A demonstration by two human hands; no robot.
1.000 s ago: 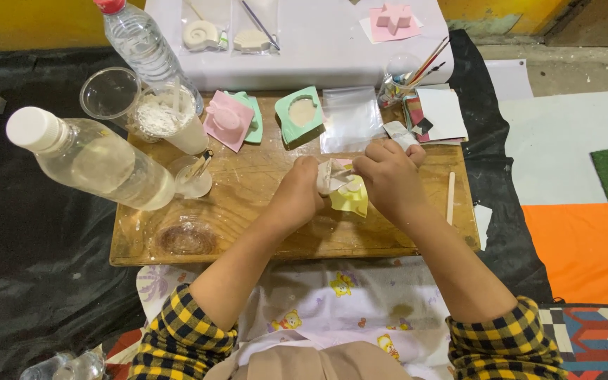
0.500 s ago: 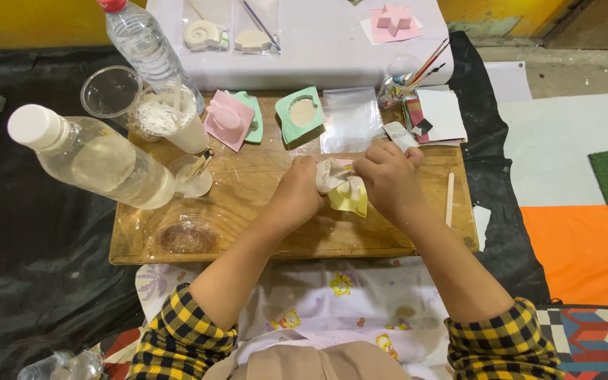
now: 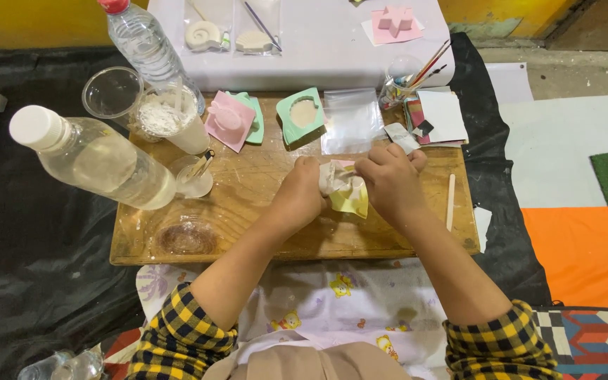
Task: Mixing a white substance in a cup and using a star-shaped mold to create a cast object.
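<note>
wooden board [image 3: 248,190] on black sheeting [image 3: 43,267] — both hands there.

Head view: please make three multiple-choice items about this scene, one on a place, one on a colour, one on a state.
1. Where does the wooden stick lie?
A. on the board, beside the right hand
B. inside the cup
C. on the black sheet

2. What colour is the cap of the upright bottle?
A. blue
B. red
C. white

3. How is the yellow mould held?
A. by nobody
B. by one hand
C. by both hands

Answers: 1 A, it rests on the wooden board near the right hand. 2 B, the cap shows red. 3 C, the left hand and right hand both grip it.
</note>
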